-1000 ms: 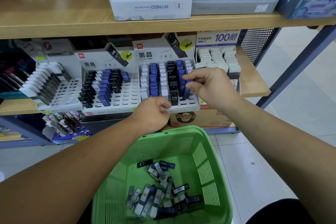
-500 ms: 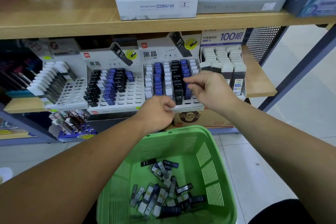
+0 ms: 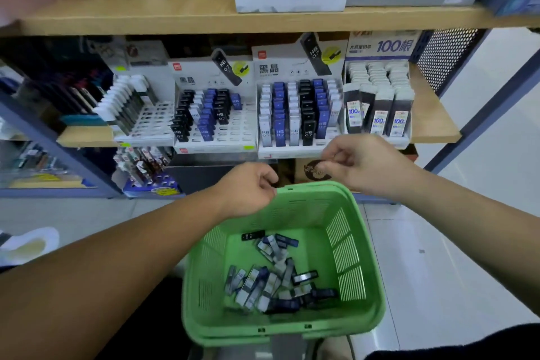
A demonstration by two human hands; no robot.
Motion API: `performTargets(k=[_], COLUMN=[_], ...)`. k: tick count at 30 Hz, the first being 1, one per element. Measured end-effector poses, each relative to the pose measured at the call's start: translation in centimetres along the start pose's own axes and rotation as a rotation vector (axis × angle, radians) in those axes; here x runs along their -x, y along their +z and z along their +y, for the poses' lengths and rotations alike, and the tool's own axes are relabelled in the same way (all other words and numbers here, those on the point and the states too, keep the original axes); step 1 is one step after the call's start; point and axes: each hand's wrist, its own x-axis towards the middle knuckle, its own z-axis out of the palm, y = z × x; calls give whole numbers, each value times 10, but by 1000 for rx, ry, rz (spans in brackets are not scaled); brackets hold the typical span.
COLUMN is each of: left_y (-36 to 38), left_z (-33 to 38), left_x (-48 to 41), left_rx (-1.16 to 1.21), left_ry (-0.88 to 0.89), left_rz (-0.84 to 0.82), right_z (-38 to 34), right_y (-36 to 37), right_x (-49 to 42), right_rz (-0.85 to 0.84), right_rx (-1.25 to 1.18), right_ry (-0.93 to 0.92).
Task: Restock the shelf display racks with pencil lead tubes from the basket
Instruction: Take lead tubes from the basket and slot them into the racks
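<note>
Both hands, left and right, curl loosely above the basket; contents, if any, hidden.

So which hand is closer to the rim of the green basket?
Left. The left hand is at the far rim of the green basket, seemingly gripping it; the right hand hovers above, nearer the rack.

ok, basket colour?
Green basket, slotted walls; only the head view shows it.
</note>
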Motion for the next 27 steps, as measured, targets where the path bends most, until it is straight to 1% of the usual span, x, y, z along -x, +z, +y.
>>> performTargets(k=[3, 6, 8, 9, 11, 13, 15, 19, 21, 23, 25, 27], left_y=[33, 79, 106, 117, 135, 147, 154, 170, 177, 181, 186, 193], left_z=[-29, -65, -92, -107, -131, -152, -169, -192, -197, -198, -202, -206], left_x=[7, 18, 25, 27, 28, 27, 24, 11, 2, -6, -12, -13], left_rx=[-29, -82, -71, -70, -79, -52, -31, -7, -17, -15, 6, -15], left_ry=[-108, -162, -229, -266, -340, -409, -470, -592, -633, -674, -713, -721], left_rz=[-26, -152, -215, -230, -248, -259, -263, -197, -212, -224, -201, -194], right_z=[3, 16, 30, 39, 62, 88, 114, 152, 162, 166, 167, 167], right_y=[38, 84, 115, 130, 160, 189, 215, 261, 278, 287, 289, 290], right_x=[30, 49, 49, 45, 36, 27, 25, 24, 20, 19, 22, 26], right_rz=[-338, -660, -818, -853, -859, -804, -795, -811, -755, -727, -758, -825], right_rx=[142, 349, 442, 445, 369, 251, 154, 66, 52, 35, 6, 31], right_ry=[-36, -31, -2, 29, 124, 252, 370, 504, 543, 546, 558, 558])
